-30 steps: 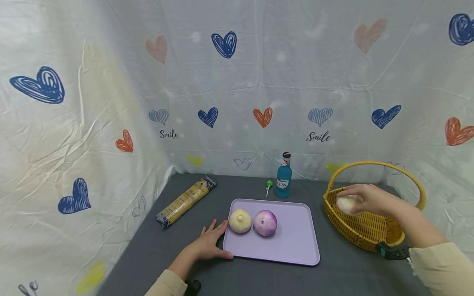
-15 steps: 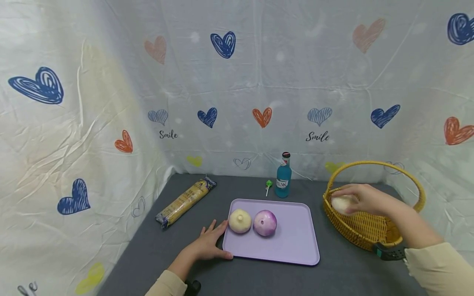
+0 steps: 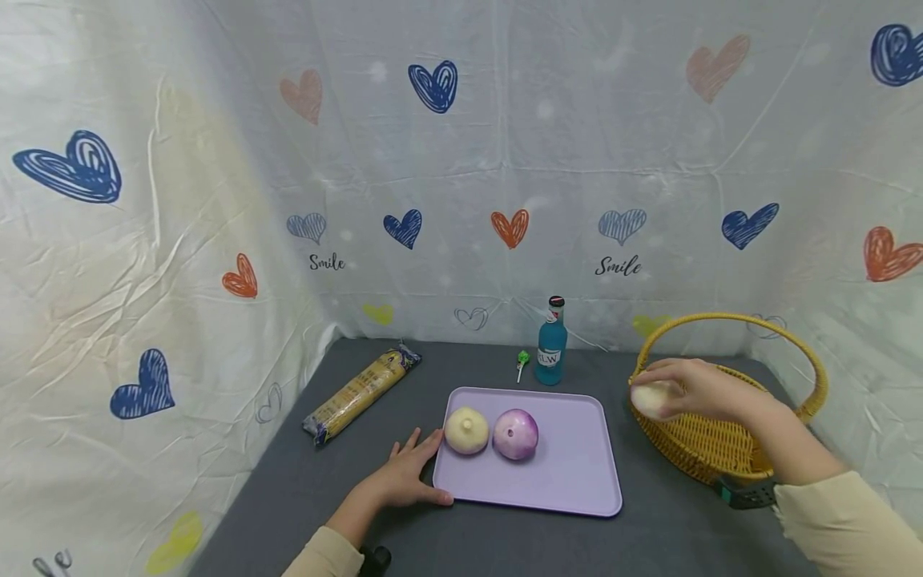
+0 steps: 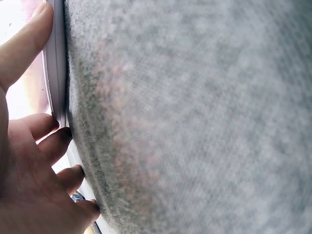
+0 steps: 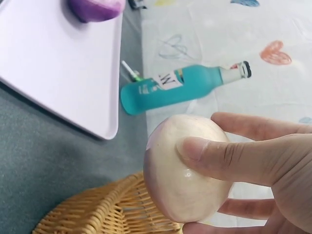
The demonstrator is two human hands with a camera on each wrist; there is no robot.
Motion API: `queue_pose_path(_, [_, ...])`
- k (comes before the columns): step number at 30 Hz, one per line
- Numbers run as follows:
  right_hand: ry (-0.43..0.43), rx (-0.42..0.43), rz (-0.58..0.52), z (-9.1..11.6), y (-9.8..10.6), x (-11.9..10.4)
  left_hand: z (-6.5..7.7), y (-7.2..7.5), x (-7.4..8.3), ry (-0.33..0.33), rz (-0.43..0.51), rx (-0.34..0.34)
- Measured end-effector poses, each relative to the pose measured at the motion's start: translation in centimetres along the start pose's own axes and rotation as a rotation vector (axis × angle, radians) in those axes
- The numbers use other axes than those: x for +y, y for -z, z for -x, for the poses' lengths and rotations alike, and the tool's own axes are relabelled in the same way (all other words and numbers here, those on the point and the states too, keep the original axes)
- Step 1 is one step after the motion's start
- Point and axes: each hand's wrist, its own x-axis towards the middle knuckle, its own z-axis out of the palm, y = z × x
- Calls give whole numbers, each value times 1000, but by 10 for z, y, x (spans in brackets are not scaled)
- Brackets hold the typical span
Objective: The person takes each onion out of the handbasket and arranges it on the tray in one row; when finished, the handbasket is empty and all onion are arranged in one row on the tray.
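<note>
My right hand (image 3: 699, 389) holds a cream-white, roundish vegetable (image 5: 170, 190) with a purple-tinged side, thumb on one face and fingers round the other. It is above the left rim of the yellow wicker basket (image 3: 692, 449). My left hand (image 3: 402, 478) touches the near-left corner of the lilac tray (image 3: 562, 481), thumb and fingers spread along the edge. Toward the tray's left side a pale onion (image 3: 465, 431) sits beside a purple onion (image 3: 515, 435). In the left wrist view, the left fingertips (image 4: 61, 141) lie right at the tray's rim.
Behind the tray stand a blue bottle (image 3: 551, 353) and a small green lollipop (image 3: 522, 365). A long yellow packet (image 3: 360, 393) lies at the back left. The basket's tall arched handle (image 3: 728, 318) rises behind the right hand. A heart-printed curtain (image 3: 461, 160) closes off the back.
My right hand has moved left with the pale vegetable, from over the basket's inside to its left rim. The left hand, tray and onions have stayed in place.
</note>
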Motion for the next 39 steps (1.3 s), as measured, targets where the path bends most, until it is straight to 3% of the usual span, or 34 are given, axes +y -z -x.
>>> queue_pose_path(7, [-19, -28, -26, -6, -6, -6, 1, 1, 2, -1, 4, -1])
queue_pose_path(17, [36, -25, -35, -15, -16, -12, 1, 0, 0, -3, 6, 0])
queue_pose_path(39, [46, -66, -79, -32, -40, -23, 1, 0, -1, -2, 6, -3])
